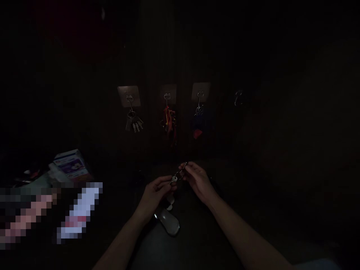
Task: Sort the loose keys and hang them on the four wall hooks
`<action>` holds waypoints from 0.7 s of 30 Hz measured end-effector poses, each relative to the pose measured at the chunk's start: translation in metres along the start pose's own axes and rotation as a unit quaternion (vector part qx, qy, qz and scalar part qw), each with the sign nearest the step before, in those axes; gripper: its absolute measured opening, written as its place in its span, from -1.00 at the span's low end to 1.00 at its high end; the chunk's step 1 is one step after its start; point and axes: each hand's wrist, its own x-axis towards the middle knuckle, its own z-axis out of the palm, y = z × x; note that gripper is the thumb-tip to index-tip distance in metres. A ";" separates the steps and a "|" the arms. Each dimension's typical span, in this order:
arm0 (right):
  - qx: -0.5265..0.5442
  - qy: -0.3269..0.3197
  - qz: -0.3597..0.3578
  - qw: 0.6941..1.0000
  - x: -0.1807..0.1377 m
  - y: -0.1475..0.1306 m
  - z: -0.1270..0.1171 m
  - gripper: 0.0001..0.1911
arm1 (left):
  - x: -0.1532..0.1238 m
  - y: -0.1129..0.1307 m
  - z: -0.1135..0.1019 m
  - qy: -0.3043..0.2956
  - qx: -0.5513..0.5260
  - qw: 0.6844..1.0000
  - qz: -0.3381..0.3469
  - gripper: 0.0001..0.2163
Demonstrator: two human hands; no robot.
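The scene is very dark. My left hand is closed around a silver key, pinching it near its head. My right hand is closed on a small metal key ring joined to that key, just to the right of it. Both hands meet low in the middle, in front of a dark wall. Below my left hand lies a pale oval object, perhaps a shoehorn or tag; I cannot tell if it hangs from my hand.
On the wall hang adhesive hooks: one with a bunch of silver keys, one with red-tagged keys, one with a dark blue fob, and a bare hook. A small printed box sits at the left.
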 end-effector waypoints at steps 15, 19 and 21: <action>-0.046 0.046 -0.103 0.993 0.008 -0.036 0.000 -0.78 | 0.029 -0.029 -0.026 0.119 0.195 0.966 0.122 -0.75; -0.061 0.072 -0.137 0.986 0.019 -0.058 0.005 -0.77 | 0.028 -0.029 -0.025 0.110 0.206 0.966 0.114 -0.77; -0.061 0.081 -0.166 0.981 0.028 -0.072 0.008 -0.78 | 0.028 -0.029 -0.024 0.099 0.215 0.965 0.114 -0.78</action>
